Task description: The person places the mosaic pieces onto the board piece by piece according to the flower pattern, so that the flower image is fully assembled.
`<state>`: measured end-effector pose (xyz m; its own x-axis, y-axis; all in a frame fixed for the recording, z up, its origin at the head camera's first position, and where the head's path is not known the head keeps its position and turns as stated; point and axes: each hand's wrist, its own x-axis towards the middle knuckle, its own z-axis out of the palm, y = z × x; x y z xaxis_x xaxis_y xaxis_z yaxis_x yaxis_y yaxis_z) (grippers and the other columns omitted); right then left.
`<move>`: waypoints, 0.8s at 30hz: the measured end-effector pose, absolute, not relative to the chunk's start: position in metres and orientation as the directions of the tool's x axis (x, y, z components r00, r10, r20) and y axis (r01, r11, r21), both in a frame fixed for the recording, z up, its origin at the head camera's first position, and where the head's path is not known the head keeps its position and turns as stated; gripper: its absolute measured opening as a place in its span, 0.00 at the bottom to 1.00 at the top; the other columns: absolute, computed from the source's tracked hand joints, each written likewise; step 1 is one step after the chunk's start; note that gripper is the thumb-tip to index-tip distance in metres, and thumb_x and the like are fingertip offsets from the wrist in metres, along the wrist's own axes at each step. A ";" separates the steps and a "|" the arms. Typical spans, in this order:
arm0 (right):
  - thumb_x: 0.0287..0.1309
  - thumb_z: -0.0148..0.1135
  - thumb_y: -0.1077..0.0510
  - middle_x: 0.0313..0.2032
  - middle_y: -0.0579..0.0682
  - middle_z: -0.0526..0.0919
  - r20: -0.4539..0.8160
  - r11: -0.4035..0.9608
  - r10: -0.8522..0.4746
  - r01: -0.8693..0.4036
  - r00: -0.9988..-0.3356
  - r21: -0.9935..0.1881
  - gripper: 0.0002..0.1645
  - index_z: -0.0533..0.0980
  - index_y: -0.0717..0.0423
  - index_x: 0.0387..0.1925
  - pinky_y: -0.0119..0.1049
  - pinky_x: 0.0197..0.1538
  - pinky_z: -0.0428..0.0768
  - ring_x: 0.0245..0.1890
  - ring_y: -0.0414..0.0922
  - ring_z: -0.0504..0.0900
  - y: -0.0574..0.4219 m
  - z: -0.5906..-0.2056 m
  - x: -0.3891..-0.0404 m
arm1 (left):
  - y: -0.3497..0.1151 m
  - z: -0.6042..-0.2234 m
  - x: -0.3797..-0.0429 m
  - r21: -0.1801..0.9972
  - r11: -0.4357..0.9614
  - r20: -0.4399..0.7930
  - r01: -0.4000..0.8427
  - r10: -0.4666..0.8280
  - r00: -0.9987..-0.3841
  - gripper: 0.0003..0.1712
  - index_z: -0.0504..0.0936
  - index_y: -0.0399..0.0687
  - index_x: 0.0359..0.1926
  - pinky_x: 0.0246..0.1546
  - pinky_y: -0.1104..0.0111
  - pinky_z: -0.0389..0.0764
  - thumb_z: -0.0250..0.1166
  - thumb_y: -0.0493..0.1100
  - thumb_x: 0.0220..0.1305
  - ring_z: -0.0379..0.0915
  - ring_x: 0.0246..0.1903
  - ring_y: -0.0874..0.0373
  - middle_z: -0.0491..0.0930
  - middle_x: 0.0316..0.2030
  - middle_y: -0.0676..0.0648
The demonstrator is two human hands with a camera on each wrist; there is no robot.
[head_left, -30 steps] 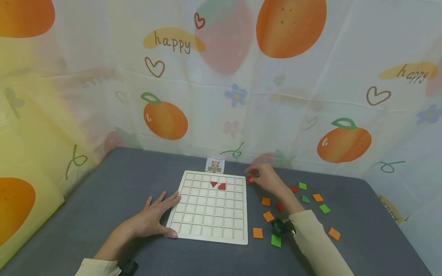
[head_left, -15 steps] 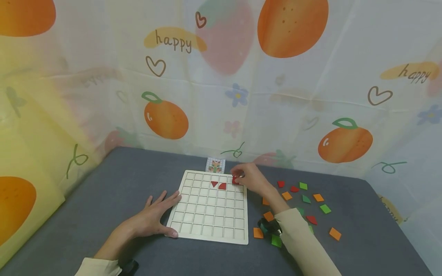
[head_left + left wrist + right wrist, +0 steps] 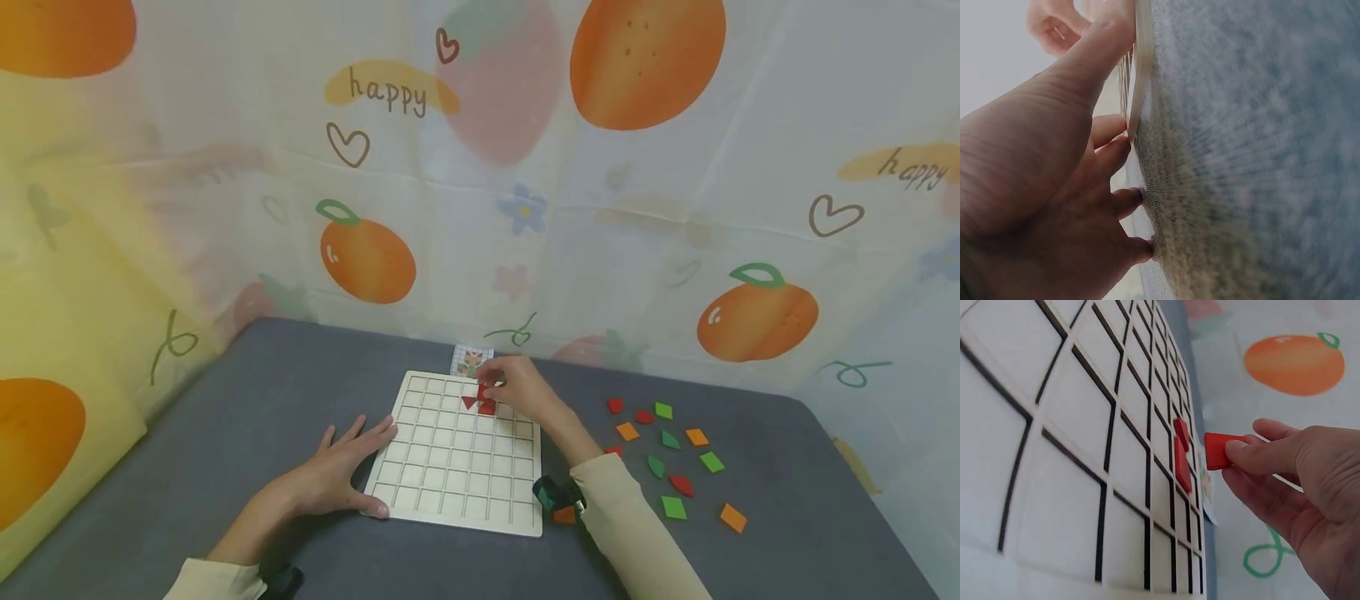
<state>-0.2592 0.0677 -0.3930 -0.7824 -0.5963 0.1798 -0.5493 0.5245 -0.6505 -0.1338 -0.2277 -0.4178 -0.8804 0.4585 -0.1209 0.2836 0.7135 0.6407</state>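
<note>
A white gridded board [image 3: 442, 458] lies on the table. My left hand [image 3: 333, 475] rests along its left edge with fingers spread and thumb at the near corner; the left wrist view shows the thumb [image 3: 1107, 37] against the board's edge. Between thumb and fingers my right hand [image 3: 521, 387] pinches a red tile [image 3: 1215, 451], just above the board's far rows. Beneath it on the grid are a red triangular tile [image 3: 469, 402] and a red tile with a curved side [image 3: 487, 408], partly covered by the hand in the head view.
A small printed pattern card [image 3: 463, 358] lies behind the board. Loose tiles are scattered to the right, among them a green square [image 3: 674, 507], an orange square [image 3: 733, 517] and a red piece [image 3: 681, 485]. A patterned curtain [image 3: 517, 275] hangs behind the table.
My right hand has carried the red tile leftward from beside the board's far right corner to above the two red tiles on the grid. The left hand has stayed on the board's edge.
</note>
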 end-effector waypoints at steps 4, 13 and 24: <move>0.53 0.67 0.74 0.38 0.53 0.85 0.194 0.519 -0.615 -0.578 -0.764 -0.630 0.16 0.83 0.64 0.45 0.32 0.39 0.80 0.39 0.47 0.83 0.057 -0.393 -0.258 | -0.228 -0.417 -0.134 0.638 0.717 -0.118 0.282 0.453 -0.884 0.65 0.56 0.42 0.75 0.61 0.31 0.27 0.77 0.62 0.40 0.31 0.73 0.29 0.49 0.76 0.39; 0.54 0.68 0.71 0.36 0.51 0.85 0.181 0.521 -0.632 -0.586 -0.753 -0.620 0.15 0.83 0.61 0.45 0.30 0.38 0.80 0.39 0.46 0.83 0.036 -0.396 -0.256 | -0.227 -0.419 -0.135 0.627 0.724 -0.115 0.289 0.452 -0.884 0.65 0.57 0.43 0.75 0.61 0.30 0.29 0.77 0.63 0.40 0.33 0.72 0.29 0.50 0.75 0.39; 0.54 0.68 0.72 0.33 0.50 0.85 0.169 0.514 -0.617 -0.557 -0.768 -0.652 0.14 0.83 0.63 0.43 0.30 0.39 0.79 0.35 0.43 0.82 0.019 -0.407 -0.263 | -0.226 -0.418 -0.135 0.621 0.737 -0.132 0.266 0.434 -0.891 0.65 0.57 0.43 0.75 0.62 0.31 0.28 0.78 0.63 0.40 0.32 0.73 0.30 0.50 0.75 0.40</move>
